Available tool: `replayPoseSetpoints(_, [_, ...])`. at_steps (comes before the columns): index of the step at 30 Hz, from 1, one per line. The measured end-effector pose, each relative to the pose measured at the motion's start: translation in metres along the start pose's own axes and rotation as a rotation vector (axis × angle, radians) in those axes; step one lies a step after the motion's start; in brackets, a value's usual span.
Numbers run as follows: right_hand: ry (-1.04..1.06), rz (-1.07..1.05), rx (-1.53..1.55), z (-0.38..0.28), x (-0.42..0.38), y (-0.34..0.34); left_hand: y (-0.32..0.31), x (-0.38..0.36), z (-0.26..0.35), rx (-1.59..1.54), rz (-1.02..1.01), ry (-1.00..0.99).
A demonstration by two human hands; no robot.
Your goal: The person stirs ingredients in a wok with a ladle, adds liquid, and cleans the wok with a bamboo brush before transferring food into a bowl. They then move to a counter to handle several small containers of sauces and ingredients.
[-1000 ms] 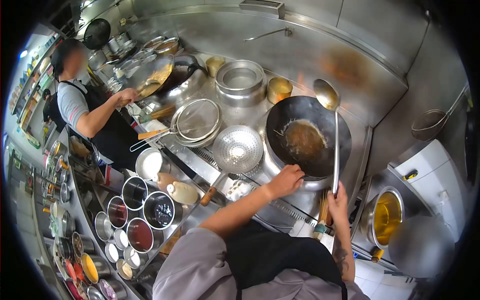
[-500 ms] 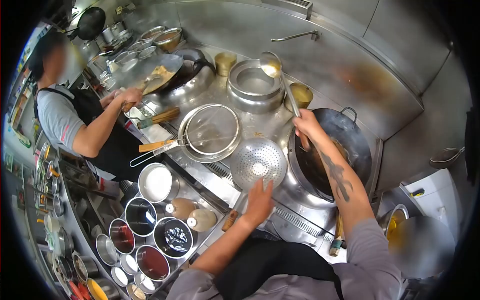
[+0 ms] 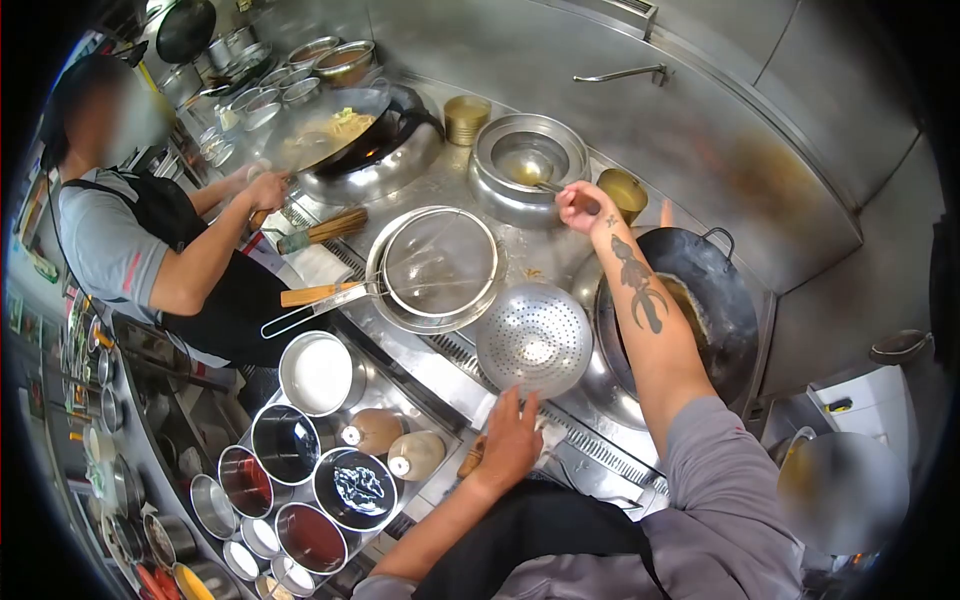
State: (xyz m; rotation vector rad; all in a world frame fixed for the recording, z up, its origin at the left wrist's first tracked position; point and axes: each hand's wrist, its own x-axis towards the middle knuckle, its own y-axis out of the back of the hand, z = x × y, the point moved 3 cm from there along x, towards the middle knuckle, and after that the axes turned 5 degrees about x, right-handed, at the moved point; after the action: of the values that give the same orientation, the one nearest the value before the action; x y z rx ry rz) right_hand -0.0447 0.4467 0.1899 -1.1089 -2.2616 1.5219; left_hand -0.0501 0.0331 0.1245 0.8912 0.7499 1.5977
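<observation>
My right hand (image 3: 582, 207) is closed around the wooden end of a ladle (image 3: 545, 186), whose bowl dips into the round metal pot (image 3: 488, 182) at the back. My right forearm reaches across the near side of a black wok (image 3: 737, 290); dark contents partly show beyond the arm. My left hand (image 3: 510, 440) has its fingers stretched out and apart, with the fingertips right at the near rim of a perforated strainer (image 3: 535, 335). A wooden handle (image 3: 472, 457) shows just beside that hand, partly hidden by it.
A wire-mesh strainer (image 3: 441, 262) rests over a bowl at left centre. Sauce pots (image 3: 285, 440) and squeeze bottles (image 3: 417, 455) stand at lower left. A co-worker (image 3: 165, 240) handles another wok (image 3: 335, 130). A brass-coloured container (image 3: 624, 195) stands behind my right wrist.
My right hand has moved left and back, lowering the ladle from the air into the pot. My left hand has shifted slightly down and toward me. The camera view has also shifted.
</observation>
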Motion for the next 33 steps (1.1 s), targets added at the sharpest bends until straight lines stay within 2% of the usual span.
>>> replayPoseSetpoints(1, [0.007,0.001,0.001,-0.006,-0.001,0.004,-0.002,-0.002,-0.002,-0.010,-0.012,0.022])
replayPoseSetpoints(3, [-0.161,-0.126,0.220,-0.012,-0.011,-0.002,-0.002,-0.004,-0.001,-0.013,0.004,-0.004])
replayPoseSetpoints(8, [-0.094,-0.093,0.254,-0.029,-0.106,-0.019,-0.005,0.005,0.006,-0.073,0.111,-0.137])
replayPoseSetpoints(10, [-0.103,-0.162,0.217,-0.038,-0.149,-0.021,-0.004,0.026,0.010,-0.353,-0.030,-0.110])
replayPoseSetpoints(13, [-0.084,-0.182,0.159,-0.047,-0.235,-0.029,-0.007,0.073,0.030,-0.562,0.087,-0.058])
replayPoseSetpoints(14, [-0.063,-0.162,0.134,-0.049,-0.265,-0.031,-0.015,0.097,0.034,-0.611,0.009,0.036])
replayPoseSetpoints(15, [-0.078,-0.164,0.131,-0.048,-0.296,-0.033,-0.018,0.122,0.045,-0.695,0.068,-0.064])
replayPoseSetpoints(16, [-0.047,-0.128,0.099,-0.049,-0.326,-0.030,-0.022,0.151,0.057,-0.694,0.038,-0.064])
replayPoseSetpoints(17, [-0.067,-0.121,0.094,-0.049,-0.356,-0.027,-0.039,0.179,0.070,-0.975,0.016,0.002])
replayPoseSetpoints(18, [-0.087,-0.114,0.091,-0.050,-0.384,-0.022,-0.043,0.199,0.090,-1.173,-0.096,0.159])
replayPoseSetpoints(20, [-0.057,-0.092,0.042,-0.048,-0.438,-0.008,-0.059,0.226,0.124,-1.460,-0.236,0.349])
replayPoseSetpoints(22, [-0.012,0.007,0.049,-0.043,-0.486,0.002,-0.094,0.246,0.144,-1.521,-0.238,0.467])
replayPoseSetpoints(24, [0.000,0.087,-0.013,-0.040,-0.523,0.018,-0.141,0.261,0.152,-1.494,-0.296,0.476])
replayPoseSetpoints(26, [0.059,0.259,-0.198,-0.035,-0.557,0.017,-0.164,0.254,0.171,-1.461,-0.343,0.483])
replayPoseSetpoints(27, [0.112,0.330,-0.349,-0.031,-0.573,0.012,-0.174,0.250,0.178,-1.426,-0.286,0.528])
replayPoseSetpoints(28, [0.164,0.400,-0.500,-0.029,-0.586,0.012,-0.178,0.245,0.186,-1.389,-0.228,0.570])
replayPoseSetpoints(30, [0.181,0.388,-0.532,-0.025,-0.604,0.022,-0.187,0.246,0.200,-1.352,-0.287,0.551])
replayPoseSetpoints(32, [0.242,0.415,-0.803,-0.022,-0.622,0.019,-0.173,0.239,0.218,-1.286,-0.250,0.596])
replayPoseSetpoints(33, [0.271,0.420,-0.807,-0.021,-0.630,0.020,-0.171,0.243,0.223,-1.361,-0.343,0.503])
